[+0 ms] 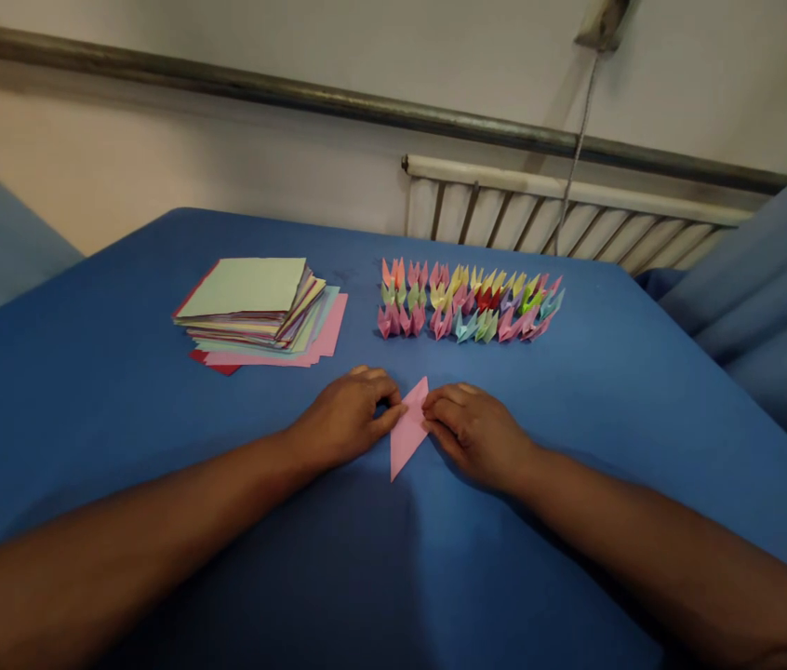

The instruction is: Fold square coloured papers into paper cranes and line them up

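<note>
A folded pink sheet of paper (407,435) is between my two hands, over the blue table. Its outline is a slanted, pointed shape, with one tip up and one tip toward me. My left hand (352,419) pinches its left edge between thumb and fingers. From the other side, my right hand (473,433) grips the right edge with its fingers drawn together. The fingertips of the right hand partly cover that edge of the paper.
Beyond my left hand lies an untidy stack of coloured paper sheets (246,288). Several rows of small folded paper cranes (463,302) stand past my right hand. The blue table (121,391) ends near a wall with a radiator (540,200) and a pipe (296,88).
</note>
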Action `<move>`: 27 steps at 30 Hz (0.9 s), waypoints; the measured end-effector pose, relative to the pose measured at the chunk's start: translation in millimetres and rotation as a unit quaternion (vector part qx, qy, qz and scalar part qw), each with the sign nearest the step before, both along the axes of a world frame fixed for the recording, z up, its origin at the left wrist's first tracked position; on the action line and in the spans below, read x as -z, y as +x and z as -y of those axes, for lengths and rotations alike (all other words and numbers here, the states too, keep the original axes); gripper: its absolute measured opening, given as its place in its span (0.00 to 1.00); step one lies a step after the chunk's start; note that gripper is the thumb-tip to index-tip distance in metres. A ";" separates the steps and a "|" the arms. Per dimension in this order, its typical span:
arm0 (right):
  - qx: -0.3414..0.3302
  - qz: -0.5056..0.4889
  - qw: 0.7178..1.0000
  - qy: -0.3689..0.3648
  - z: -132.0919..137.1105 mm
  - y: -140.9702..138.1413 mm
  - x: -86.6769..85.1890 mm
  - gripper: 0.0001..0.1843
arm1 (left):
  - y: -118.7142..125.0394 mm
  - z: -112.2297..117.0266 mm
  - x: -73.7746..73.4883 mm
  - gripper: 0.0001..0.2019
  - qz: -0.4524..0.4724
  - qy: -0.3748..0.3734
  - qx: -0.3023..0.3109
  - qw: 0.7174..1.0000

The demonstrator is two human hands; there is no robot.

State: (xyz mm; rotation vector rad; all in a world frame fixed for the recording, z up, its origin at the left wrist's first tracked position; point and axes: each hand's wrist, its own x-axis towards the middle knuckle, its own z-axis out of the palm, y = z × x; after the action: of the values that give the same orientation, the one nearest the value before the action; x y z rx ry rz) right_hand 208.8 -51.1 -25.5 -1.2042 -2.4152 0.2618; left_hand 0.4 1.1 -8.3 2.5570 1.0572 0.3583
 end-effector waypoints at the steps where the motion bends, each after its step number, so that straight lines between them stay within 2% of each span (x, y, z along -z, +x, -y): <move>1: 0.005 0.001 1.000 -0.004 0.4 -0.1 -0.7 0.10 | -0.1 0.0 0.9 0.08 0.000 0.001 -0.006 1.000; 3: 0.012 0.006 1.000 -0.006 1.3 0.2 -2.2 0.10 | -0.7 0.1 2.5 0.07 0.001 0.000 -0.011 1.000; 6: -0.017 0.051 0.999 0.004 3.0 1.8 -3.8 0.13 | -1.9 0.2 4.1 0.06 0.018 0.003 0.002 1.000; 9: -0.041 0.102 0.994 0.010 5.1 3.8 -4.8 0.15 | -3.9 1.4 3.2 0.09 0.025 0.032 0.059 0.997; 15: -0.038 0.131 0.991 0.009 8.2 4.8 -7.6 0.15 | -8.2 10.0 -4.1 0.14 -0.044 0.097 0.141 0.984; 19: -0.041 0.117 0.992 0.006 8.8 3.9 -9.3 0.16 | -4.3 17.2 -5.6 0.16 -0.065 0.107 0.128 0.984; 24: -0.036 0.090 0.995 0.003 8.4 3.4 -8.9 0.16 | 0.9 20.0 -9.0 0.23 -0.115 0.083 0.104 0.985; 27: -0.040 0.088 0.995 0.006 6.8 3.9 -8.3 0.15 | -1.5 19.9 -15.2 0.21 -0.131 0.074 0.115 0.982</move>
State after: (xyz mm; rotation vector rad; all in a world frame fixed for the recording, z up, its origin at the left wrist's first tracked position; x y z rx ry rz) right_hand 212.7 -57.9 -17.2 -1.1696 -2.6162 0.1712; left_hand -1.1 -18.8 6.9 2.8824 0.8317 0.0399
